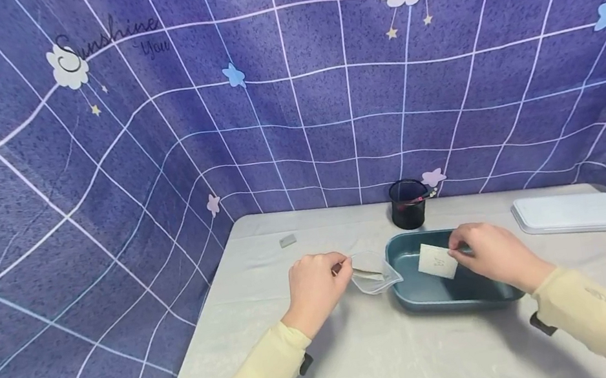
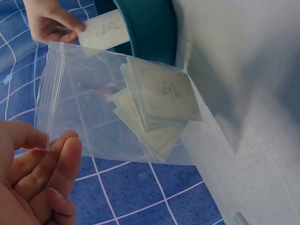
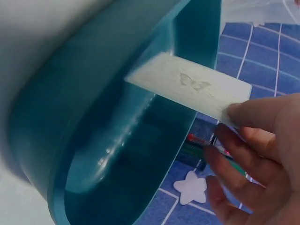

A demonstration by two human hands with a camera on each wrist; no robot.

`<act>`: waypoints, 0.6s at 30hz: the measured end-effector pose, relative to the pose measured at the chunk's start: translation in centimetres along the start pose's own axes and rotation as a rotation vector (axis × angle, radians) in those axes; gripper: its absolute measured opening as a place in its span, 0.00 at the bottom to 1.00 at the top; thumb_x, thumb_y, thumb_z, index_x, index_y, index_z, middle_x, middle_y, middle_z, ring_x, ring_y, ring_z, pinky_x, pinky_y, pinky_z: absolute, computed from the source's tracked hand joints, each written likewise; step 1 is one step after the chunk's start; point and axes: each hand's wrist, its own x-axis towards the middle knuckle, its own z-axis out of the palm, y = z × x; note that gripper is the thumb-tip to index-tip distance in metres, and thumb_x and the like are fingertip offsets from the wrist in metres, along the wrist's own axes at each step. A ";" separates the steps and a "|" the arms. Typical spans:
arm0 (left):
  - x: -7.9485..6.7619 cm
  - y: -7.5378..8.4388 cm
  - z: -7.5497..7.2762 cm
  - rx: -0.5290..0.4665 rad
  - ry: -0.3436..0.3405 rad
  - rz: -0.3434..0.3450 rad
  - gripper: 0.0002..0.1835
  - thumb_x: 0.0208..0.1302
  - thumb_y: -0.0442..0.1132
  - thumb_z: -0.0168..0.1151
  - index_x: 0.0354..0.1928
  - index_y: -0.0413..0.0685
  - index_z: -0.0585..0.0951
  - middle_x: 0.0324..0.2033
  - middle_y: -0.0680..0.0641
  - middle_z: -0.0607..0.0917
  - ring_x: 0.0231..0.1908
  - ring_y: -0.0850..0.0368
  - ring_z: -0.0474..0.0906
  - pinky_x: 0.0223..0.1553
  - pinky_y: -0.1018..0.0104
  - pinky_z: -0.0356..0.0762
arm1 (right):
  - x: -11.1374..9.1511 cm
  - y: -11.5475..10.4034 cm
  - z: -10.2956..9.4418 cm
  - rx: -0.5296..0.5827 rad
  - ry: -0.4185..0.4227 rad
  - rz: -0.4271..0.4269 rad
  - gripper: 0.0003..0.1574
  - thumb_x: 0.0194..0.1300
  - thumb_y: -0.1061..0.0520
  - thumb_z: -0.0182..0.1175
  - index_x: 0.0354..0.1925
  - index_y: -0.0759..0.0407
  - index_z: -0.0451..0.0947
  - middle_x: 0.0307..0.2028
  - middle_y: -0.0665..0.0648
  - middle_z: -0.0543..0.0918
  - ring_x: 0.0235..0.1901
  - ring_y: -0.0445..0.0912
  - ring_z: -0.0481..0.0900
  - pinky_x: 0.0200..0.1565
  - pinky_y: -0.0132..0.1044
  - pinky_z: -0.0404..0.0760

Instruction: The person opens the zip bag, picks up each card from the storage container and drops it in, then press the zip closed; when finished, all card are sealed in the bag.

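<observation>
My left hand (image 1: 318, 288) pinches a clear zip bag (image 2: 89, 89) at its zip edge. Inside that bag lie several cream square cards (image 2: 171, 96), loosely fanned at the far end, the front one printed with a small butterfly. Between the thumb and fingers of my right hand (image 1: 491, 252) is a single cream card (image 3: 187, 84) with the same kind of butterfly print, gripped at one edge. This card hangs tilted over the opening of a teal basin (image 1: 455, 303). In the head view the bag's corner reaches the basin's left rim.
Behind the basin stands a black mesh pen cup (image 1: 408, 216) with a few pens in it. A pale flat case (image 1: 574, 214) lies at the back right. A small grey block (image 1: 288, 241) is at the back left of the white-covered table (image 1: 376, 361). Blue patterned cloth (image 1: 318, 95) hangs behind.
</observation>
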 end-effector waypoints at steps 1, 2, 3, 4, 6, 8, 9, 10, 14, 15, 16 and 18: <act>0.0 0.0 0.0 0.000 0.002 -0.001 0.07 0.63 0.44 0.68 0.30 0.61 0.93 0.21 0.64 0.86 0.20 0.65 0.79 0.22 0.62 0.73 | -0.1 -0.2 -0.1 0.000 0.013 -0.010 0.06 0.60 0.59 0.73 0.33 0.52 0.84 0.33 0.45 0.84 0.36 0.48 0.85 0.41 0.54 0.83; 0.0 0.0 0.0 0.000 0.005 -0.001 0.07 0.63 0.44 0.68 0.30 0.61 0.92 0.21 0.64 0.86 0.20 0.65 0.79 0.22 0.62 0.73 | -0.1 -0.5 -0.1 -0.003 0.029 -0.023 0.06 0.60 0.59 0.73 0.33 0.51 0.84 0.33 0.45 0.84 0.36 0.48 0.85 0.40 0.54 0.83; 0.0 0.0 0.0 -0.001 0.006 -0.001 0.07 0.63 0.44 0.68 0.30 0.61 0.92 0.21 0.64 0.86 0.20 0.65 0.79 0.22 0.63 0.73 | -0.2 -0.8 -0.2 -0.008 0.047 -0.038 0.05 0.60 0.58 0.72 0.34 0.51 0.84 0.33 0.45 0.84 0.36 0.48 0.84 0.40 0.53 0.83; 0.0 0.0 0.0 -0.001 0.006 -0.001 0.07 0.63 0.44 0.68 0.30 0.61 0.92 0.21 0.64 0.86 0.20 0.65 0.79 0.22 0.63 0.73 | -0.2 -1.1 -0.2 -0.012 0.068 -0.052 0.05 0.60 0.58 0.72 0.34 0.51 0.84 0.33 0.44 0.84 0.37 0.47 0.84 0.40 0.53 0.83; 0.0 0.0 0.1 -0.002 0.005 0.002 0.07 0.63 0.44 0.68 0.30 0.61 0.93 0.21 0.64 0.86 0.20 0.65 0.78 0.22 0.63 0.73 | -0.4 -1.7 -0.4 -0.017 0.117 -0.080 0.05 0.60 0.58 0.71 0.34 0.51 0.84 0.34 0.44 0.84 0.37 0.47 0.84 0.40 0.52 0.83; 0.0 0.0 0.2 -0.005 0.007 0.006 0.07 0.62 0.44 0.68 0.30 0.61 0.92 0.21 0.64 0.86 0.20 0.65 0.78 0.22 0.63 0.73 | -0.4 -2.3 -0.6 -0.021 0.174 -0.107 0.05 0.60 0.58 0.70 0.34 0.50 0.83 0.35 0.44 0.84 0.38 0.47 0.84 0.41 0.51 0.82; 0.0 0.0 0.2 -0.006 0.008 0.007 0.07 0.62 0.44 0.68 0.30 0.61 0.93 0.21 0.64 0.86 0.19 0.66 0.78 0.22 0.63 0.73 | -0.5 -2.7 -0.8 -0.018 0.202 -0.121 0.05 0.59 0.58 0.70 0.35 0.49 0.83 0.35 0.44 0.84 0.39 0.47 0.84 0.42 0.51 0.82; 0.0 0.0 0.2 -0.007 0.008 0.009 0.07 0.63 0.44 0.68 0.30 0.61 0.93 0.21 0.63 0.86 0.19 0.66 0.78 0.22 0.63 0.73 | -0.5 -3.0 -1.0 -0.011 0.231 -0.138 0.06 0.59 0.58 0.70 0.35 0.49 0.83 0.36 0.44 0.84 0.39 0.47 0.83 0.43 0.51 0.82; 0.1 0.0 0.2 -0.010 0.009 0.008 0.07 0.63 0.44 0.68 0.30 0.60 0.93 0.22 0.63 0.87 0.20 0.64 0.79 0.22 0.63 0.73 | -0.4 -4.7 -1.9 0.025 0.327 -0.216 0.04 0.61 0.56 0.67 0.35 0.47 0.81 0.37 0.43 0.84 0.40 0.46 0.83 0.45 0.48 0.80; 0.1 0.0 0.2 -0.010 0.008 0.007 0.07 0.63 0.44 0.68 0.30 0.60 0.93 0.22 0.63 0.87 0.20 0.64 0.80 0.22 0.62 0.74 | -0.4 -5.2 -2.2 0.037 0.346 -0.237 0.03 0.61 0.56 0.66 0.35 0.47 0.81 0.37 0.42 0.84 0.40 0.45 0.83 0.46 0.46 0.80; 0.1 0.0 0.2 -0.010 0.007 0.006 0.07 0.63 0.44 0.68 0.30 0.60 0.93 0.22 0.62 0.87 0.20 0.64 0.80 0.22 0.62 0.74 | -0.3 -5.6 -2.5 0.048 0.363 -0.257 0.02 0.63 0.55 0.65 0.36 0.47 0.81 0.37 0.42 0.84 0.41 0.44 0.83 0.47 0.44 0.79; 0.2 0.0 0.2 -0.010 0.008 0.007 0.07 0.63 0.44 0.68 0.31 0.60 0.93 0.22 0.62 0.87 0.21 0.63 0.81 0.22 0.62 0.74 | -0.1 -6.6 -3.0 0.063 0.405 -0.306 0.03 0.64 0.53 0.62 0.36 0.49 0.81 0.37 0.43 0.84 0.40 0.44 0.82 0.48 0.42 0.77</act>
